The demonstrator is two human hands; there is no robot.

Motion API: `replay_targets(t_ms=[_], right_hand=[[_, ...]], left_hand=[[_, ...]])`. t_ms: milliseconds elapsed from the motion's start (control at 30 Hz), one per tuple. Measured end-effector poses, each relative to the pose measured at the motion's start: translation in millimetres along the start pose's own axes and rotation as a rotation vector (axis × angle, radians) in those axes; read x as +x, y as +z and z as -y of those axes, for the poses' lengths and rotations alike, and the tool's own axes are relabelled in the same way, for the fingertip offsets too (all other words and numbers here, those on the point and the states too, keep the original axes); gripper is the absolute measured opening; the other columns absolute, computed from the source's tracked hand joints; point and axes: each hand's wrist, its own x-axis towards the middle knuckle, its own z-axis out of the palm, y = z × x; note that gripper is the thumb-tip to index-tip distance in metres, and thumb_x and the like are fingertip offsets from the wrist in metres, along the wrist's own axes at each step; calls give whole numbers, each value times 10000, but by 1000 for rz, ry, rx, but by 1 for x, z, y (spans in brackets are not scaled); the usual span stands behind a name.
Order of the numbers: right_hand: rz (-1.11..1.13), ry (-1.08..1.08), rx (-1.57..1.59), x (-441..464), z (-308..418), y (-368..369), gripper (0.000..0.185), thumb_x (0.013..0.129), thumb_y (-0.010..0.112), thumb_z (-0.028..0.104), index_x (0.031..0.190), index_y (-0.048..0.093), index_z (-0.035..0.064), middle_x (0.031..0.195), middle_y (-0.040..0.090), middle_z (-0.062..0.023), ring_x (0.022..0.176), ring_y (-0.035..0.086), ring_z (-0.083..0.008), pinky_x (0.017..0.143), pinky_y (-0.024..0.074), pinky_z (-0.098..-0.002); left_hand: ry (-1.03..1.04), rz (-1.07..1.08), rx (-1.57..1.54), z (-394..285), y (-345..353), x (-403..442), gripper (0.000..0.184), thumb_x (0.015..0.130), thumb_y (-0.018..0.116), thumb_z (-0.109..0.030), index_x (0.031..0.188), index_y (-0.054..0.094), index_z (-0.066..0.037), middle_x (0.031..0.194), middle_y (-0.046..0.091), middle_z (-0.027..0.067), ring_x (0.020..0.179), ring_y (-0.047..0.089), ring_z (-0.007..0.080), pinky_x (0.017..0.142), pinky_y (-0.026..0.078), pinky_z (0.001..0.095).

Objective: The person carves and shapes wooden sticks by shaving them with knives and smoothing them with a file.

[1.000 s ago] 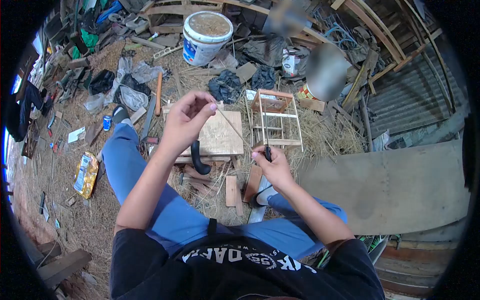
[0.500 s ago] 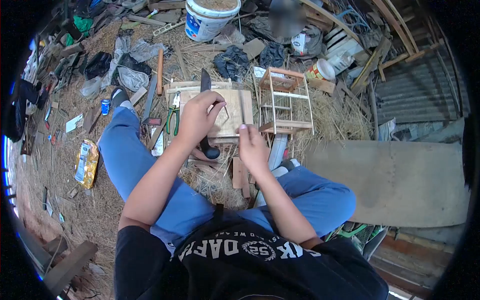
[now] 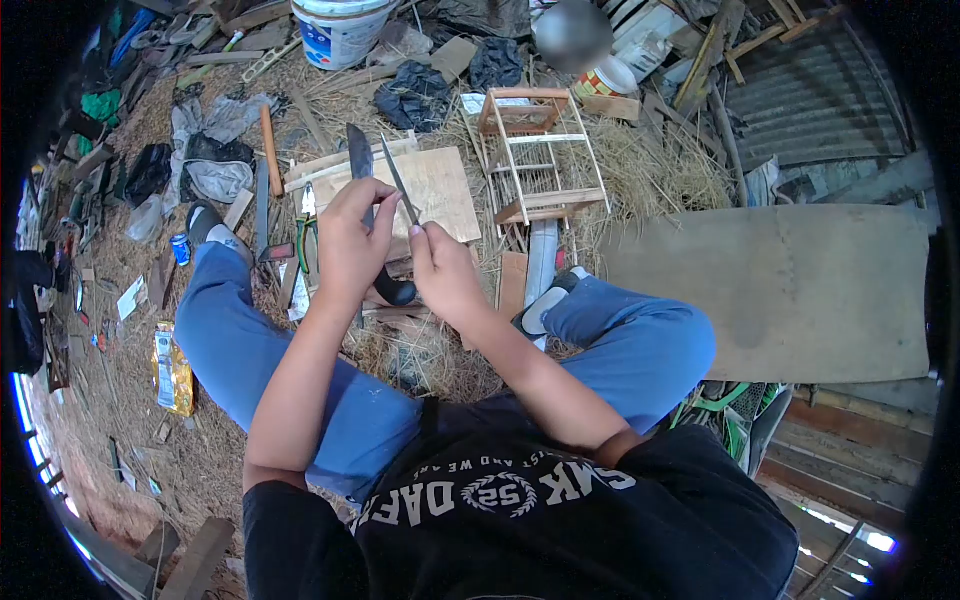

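Slim blade points toward eleven o'clock from your right hand. At two o'clock sits a wooden frame; at twelve, a wooden board; behind your left hand, a machete. Your right hand closes round the slim blade's base; what your half-curled left hand holds, you cannot tell.

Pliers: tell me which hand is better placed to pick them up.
Probably the left hand: it appears nearer the pliers, though its grip is unclear. The right hand is farther off and holds a thin blade.
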Motion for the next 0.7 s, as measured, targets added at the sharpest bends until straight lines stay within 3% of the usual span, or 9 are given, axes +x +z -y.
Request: replay_targets(t_ms=[67, 133, 167, 367, 467, 700], right_hand=[[6, -6, -42, 3, -1, 1, 352, 1067, 474, 265, 911, 560, -39, 768, 631, -318, 763, 641, -507, 686, 492, -550], [2, -35, -140, 4, -5, 4, 334, 1064, 470, 266, 920, 539, -27, 746, 636, -322, 747, 644, -516, 699, 504, -583], [-6, -25, -136, 3, -8, 5, 334, 1064, 470, 266, 920, 539, -27, 746, 636, -322, 747, 644, -516, 699, 504, -583], [32, 32, -130, 1, -10, 9, 305, 1055, 487, 264, 948, 525, -18, 718, 644, -315, 713, 655, -518, 660, 518, -600], [-6, 7, -86, 0, -16, 12, 256, 1038, 523, 214, 945, 519, -25, 677, 610, -306, 680, 625, -520, 615, 475, -592], [-24, 7, -218, 0, -17, 16, 254, 1023, 553, 242, 981, 523, -6, 662, 637, -268, 634, 650, -486, 567, 512, -579]], left_hand=[[19, 4, 26, 1, 2, 2, 75, 912, 712, -30, 934, 678, 34, 848, 704, 151, 806, 718, 227, 753, 548, 314], [64, -50, -20, 3, 7, 3, 58, 882, 709, -8, 889, 658, 18, 824, 672, 149, 737, 676, 309, 662, 516, 365], [66, -36, -22, 3, 9, 3, 58, 882, 709, -8, 889, 658, 18, 824, 672, 149, 737, 676, 309, 662, 516, 365], [39, -47, -3, 6, 13, -2, 52, 884, 704, 3, 899, 660, 27, 814, 668, 148, 741, 684, 287, 676, 521, 344], [41, -29, 42, 0, 12, -1, 59, 889, 705, 0, 896, 656, 33, 816, 671, 145, 743, 686, 264, 681, 522, 337], [-31, -46, -35, 11, 18, -3, 71, 912, 706, -18, 899, 658, 33, 817, 688, 127, 756, 683, 213, 692, 515, 318]])
